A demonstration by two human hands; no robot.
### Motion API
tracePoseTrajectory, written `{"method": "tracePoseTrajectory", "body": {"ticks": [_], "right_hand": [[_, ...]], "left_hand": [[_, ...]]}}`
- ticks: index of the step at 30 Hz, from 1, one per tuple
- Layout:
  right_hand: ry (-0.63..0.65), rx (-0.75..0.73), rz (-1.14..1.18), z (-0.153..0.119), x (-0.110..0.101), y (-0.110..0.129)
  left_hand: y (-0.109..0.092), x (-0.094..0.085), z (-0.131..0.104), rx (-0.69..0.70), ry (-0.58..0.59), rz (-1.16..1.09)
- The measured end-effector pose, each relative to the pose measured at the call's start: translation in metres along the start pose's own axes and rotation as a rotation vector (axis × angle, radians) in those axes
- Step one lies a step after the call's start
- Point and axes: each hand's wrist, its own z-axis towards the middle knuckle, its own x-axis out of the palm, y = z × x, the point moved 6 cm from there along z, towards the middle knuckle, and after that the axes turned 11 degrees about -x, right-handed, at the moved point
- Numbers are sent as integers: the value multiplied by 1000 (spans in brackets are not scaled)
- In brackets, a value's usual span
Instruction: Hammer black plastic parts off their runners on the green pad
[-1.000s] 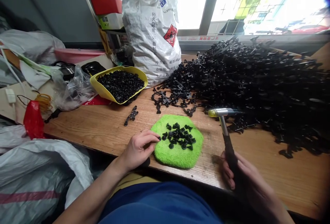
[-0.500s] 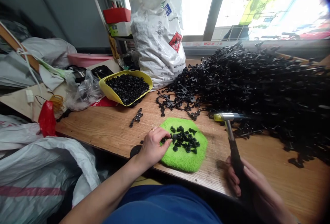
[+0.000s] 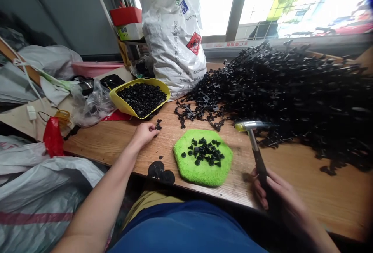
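around the green pad on the wooden table, the left hand touches a black strip at ten o'clock, grip unclear, the right hand has fingers clamped round a hammer at three, and a window glows at one.

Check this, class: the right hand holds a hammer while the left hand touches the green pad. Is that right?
No: in the head view, the left hand touches a black piece, not the green pad; the right hand does hold a hammer.
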Motion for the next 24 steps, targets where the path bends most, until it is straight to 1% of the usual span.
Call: {"method": "tracePoseTrajectory", "body": {"ticks": [2,4,5,7,10,12,18,21,24], "right_hand": [[19,-6,-11,0,-1,-2],[55,-1,-17,0,-2,-4],[72,3,-22,0,-2,-5],[96,19,-29,0,-1,-5],[72,13,-74,0,-1,-4],[48,-7,-104,-1,-1,-3],[67,-8,-82,-1,-2,-5],[105,5,-70,-1,-1,-6],[90,1,-54,-2,1,-4]], "left_hand": [[-1,7,-16,-79,100,-361],[-7,14,-41,-146,220,-656],[-12,18,-53,-171,275,-758],[-21,26,-76,-208,372,-884],[-31,42,-99,-262,481,-952],[-34,52,-106,-291,508,-970],[-32,67,-108,-371,472,-993],[-30,72,-108,-385,472,-996],[-30,75,-107,-389,471,-1001]]}}
